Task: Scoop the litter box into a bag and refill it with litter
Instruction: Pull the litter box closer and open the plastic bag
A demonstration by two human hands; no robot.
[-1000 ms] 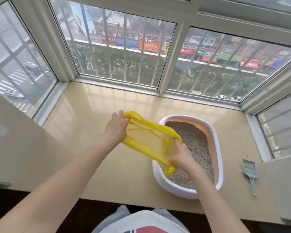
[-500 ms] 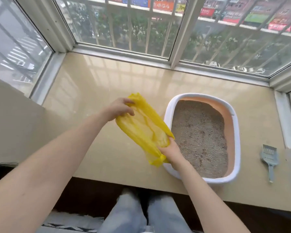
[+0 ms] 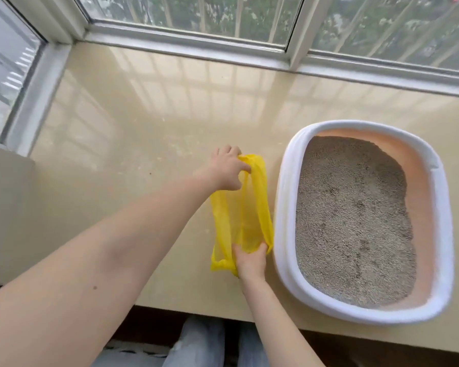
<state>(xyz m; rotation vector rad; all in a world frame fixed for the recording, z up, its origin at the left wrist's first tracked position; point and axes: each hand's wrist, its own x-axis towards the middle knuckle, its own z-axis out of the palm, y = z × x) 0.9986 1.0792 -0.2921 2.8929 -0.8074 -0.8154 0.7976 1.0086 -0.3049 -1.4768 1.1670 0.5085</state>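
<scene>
A thin yellow plastic bag [image 3: 239,213] is stretched open between my two hands just left of the litter box. My left hand [image 3: 228,169] grips its far edge. My right hand [image 3: 249,259] grips its near edge, close to the box's white rim [image 3: 285,215]. The litter box has a white rim and a peach inner wall and holds grey litter [image 3: 353,221]. It stands on the beige window ledge [image 3: 143,128]. The scoop is out of view.
Window frames [image 3: 196,41] line the back of the ledge, and another window closes its left end. The ledge's front edge runs just below my right hand. My legs in jeans [image 3: 204,343] stand below it.
The view has tilted down and left, so the scoop has left the frame. My hands have lowered the bag toward the ledge and pulled it open lengthwise beside the box.
</scene>
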